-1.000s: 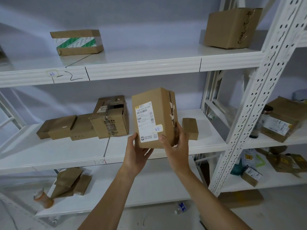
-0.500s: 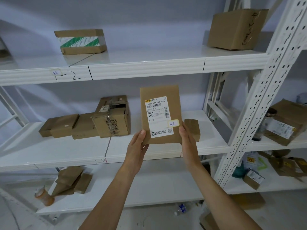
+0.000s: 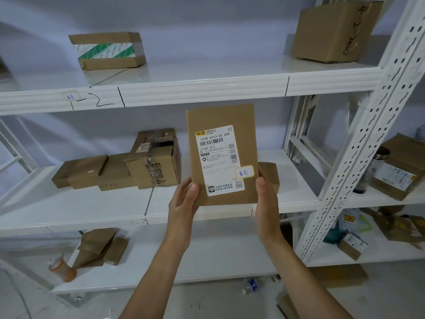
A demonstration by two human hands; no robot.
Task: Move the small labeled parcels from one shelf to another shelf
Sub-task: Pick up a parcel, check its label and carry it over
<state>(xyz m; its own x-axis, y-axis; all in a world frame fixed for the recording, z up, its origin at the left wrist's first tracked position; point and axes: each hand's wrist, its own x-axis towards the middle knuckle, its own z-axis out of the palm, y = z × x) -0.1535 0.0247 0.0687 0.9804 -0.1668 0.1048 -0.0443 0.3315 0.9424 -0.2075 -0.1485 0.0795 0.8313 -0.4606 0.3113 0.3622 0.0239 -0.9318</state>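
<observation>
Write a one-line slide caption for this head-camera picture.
Both hands, left hand and right hand, hold a labeled parcel upright before white shelves.

Pale bluish-white wall point(image 3: 207, 24) behind tiered white metal shelving point(image 3: 207, 85) (hand-marked "1-2" on the front edge), perforated white steel upright point(image 3: 368, 139) at right, dusty grey concrete floor point(image 3: 207, 302) below, under soft, even light.

Both hands up: left hand point(image 3: 184, 201) and right hand point(image 3: 266, 199) grip the labeled parcel point(image 3: 222, 155) upright by its lower corners before the middle shelf point(image 3: 92, 203).
</observation>
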